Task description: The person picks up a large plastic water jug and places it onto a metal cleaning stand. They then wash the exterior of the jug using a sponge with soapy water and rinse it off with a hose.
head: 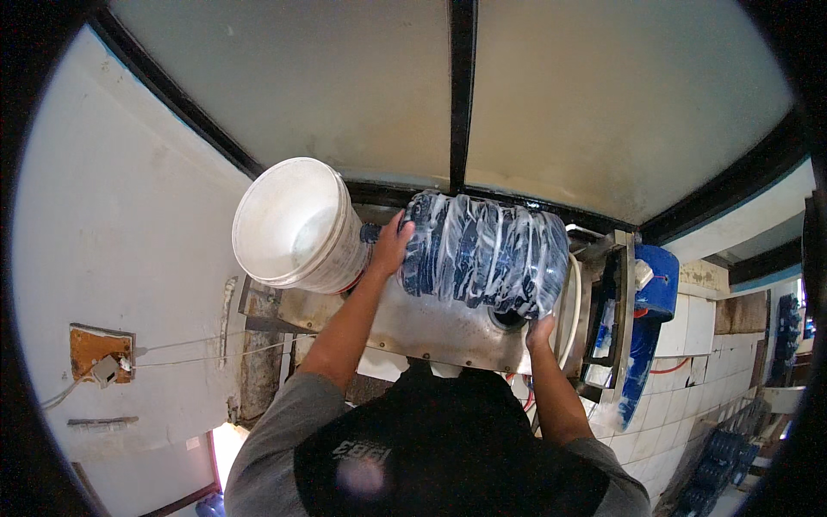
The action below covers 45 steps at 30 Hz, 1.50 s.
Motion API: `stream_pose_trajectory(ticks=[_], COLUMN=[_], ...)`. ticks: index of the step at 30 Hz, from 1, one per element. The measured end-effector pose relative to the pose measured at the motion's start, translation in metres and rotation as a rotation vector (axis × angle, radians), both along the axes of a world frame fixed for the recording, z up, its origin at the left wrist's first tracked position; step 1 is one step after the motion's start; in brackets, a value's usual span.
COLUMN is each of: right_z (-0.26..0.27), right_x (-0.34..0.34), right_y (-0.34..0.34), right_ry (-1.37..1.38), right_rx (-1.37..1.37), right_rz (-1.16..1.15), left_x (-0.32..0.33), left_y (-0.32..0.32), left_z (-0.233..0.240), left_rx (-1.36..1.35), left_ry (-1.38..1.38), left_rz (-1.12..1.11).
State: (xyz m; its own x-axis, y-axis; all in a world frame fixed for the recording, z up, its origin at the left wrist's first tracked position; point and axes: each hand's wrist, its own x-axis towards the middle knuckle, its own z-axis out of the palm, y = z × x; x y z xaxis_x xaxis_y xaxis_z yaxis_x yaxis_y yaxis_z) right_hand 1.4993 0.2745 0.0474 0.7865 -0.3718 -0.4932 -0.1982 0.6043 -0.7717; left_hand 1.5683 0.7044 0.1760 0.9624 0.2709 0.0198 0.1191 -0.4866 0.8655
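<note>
A large ridged blue water jug [484, 252] lies on its side before me, streaked with white soap suds. My left hand [391, 244] grips its shoulder close to the neck [370, 233], which points left. At the other end, my right hand [540, 331] holds the jug's base from the near side, its fingers partly hidden beneath. Below the jug is a stainless steel counter [446, 328] with a round dark opening [506, 318], partly covered by the jug. Just left of the neck stands a white plastic bucket [291, 223]; some liquid seems to show at its bottom.
Behind the counter rises a framed panel of cloudy glass [614, 116]. A pale hose [574, 310] curves down at the right, near a blue plastic drum [658, 278]. A wall socket with a plug [106, 371] has a cord running toward the counter. More blue jugs [714, 465] sit lower right.
</note>
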Motion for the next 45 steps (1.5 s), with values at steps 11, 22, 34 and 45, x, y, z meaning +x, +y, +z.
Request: stream_pose_trajectory(ticks=[11, 22, 34, 45], right_z=[0.09, 0.212, 0.219, 0.212], right_x=[0.01, 0.051, 0.133, 0.165], right_y=[-0.021, 0.049, 0.057, 0.021], right_ry=[-0.169, -0.397, -0.457, -0.162], right_rx=[-0.487, -1.653, -1.919, -1.525], right_rz=[0.102, 0.257, 0.642, 0.48], left_x=[0.069, 0.048, 0.075, 0.086], left_y=[0.032, -0.061, -0.065, -0.063], left_z=[-0.031, 0.071, 0.078, 0.082], left_rx=[0.474, 0.368, 0.39, 0.378], left_ry=[0.629, 0.079, 0.171, 0.181], left_rz=[-0.199, 0.034, 0.122, 0.049])
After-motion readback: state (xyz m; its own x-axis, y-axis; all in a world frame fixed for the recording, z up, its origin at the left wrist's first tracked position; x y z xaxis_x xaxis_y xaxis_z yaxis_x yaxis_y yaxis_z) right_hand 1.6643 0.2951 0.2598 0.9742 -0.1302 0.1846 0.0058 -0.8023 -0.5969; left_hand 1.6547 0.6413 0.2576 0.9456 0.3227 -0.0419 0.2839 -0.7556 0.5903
